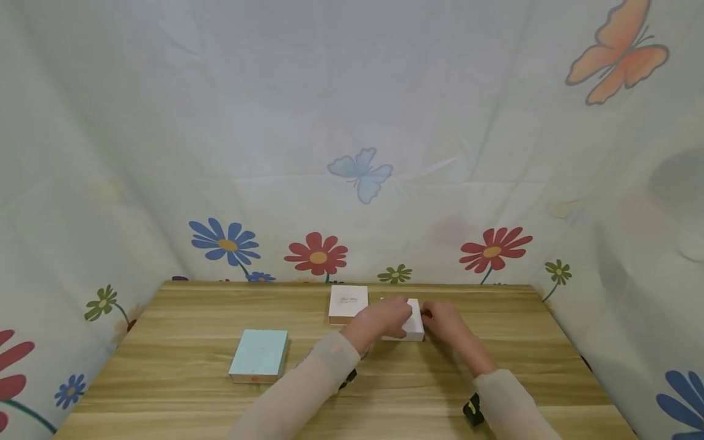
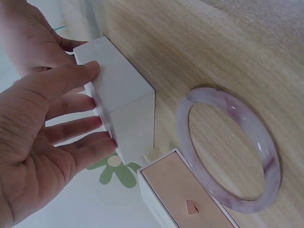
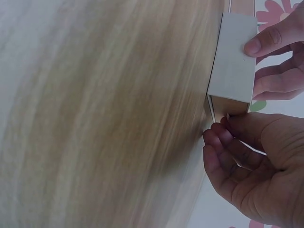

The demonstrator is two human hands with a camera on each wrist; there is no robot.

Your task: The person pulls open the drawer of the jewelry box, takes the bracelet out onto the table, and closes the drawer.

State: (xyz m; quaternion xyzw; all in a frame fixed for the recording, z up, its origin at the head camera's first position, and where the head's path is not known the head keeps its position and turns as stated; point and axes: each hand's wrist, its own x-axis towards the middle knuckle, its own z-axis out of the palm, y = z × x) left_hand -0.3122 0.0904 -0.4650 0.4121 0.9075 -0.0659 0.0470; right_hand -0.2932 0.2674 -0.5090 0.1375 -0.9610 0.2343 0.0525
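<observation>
A white box (image 1: 416, 315) lies near the back of the table between both hands. My left hand (image 1: 385, 315) grips it, thumb on one long side and fingers across the opposite side, as the left wrist view shows. At the box's brown end (image 3: 228, 105), my right hand (image 1: 444, 321) pinches a small pull tab (image 3: 227, 116) between thumb and index finger. A pale purple marbled bangle (image 2: 265, 142) rests on the table; the left forearm covers most of it in the head view. Beside the gripped box is another white box (image 1: 349, 299), with small lettering on top.
Toward the left of the wood-grain table (image 1: 187, 348) sits a light blue box (image 1: 260, 351) with a brown front end. A white curtain (image 1: 264, 122) printed with flowers and butterflies surrounds the table's back and sides.
</observation>
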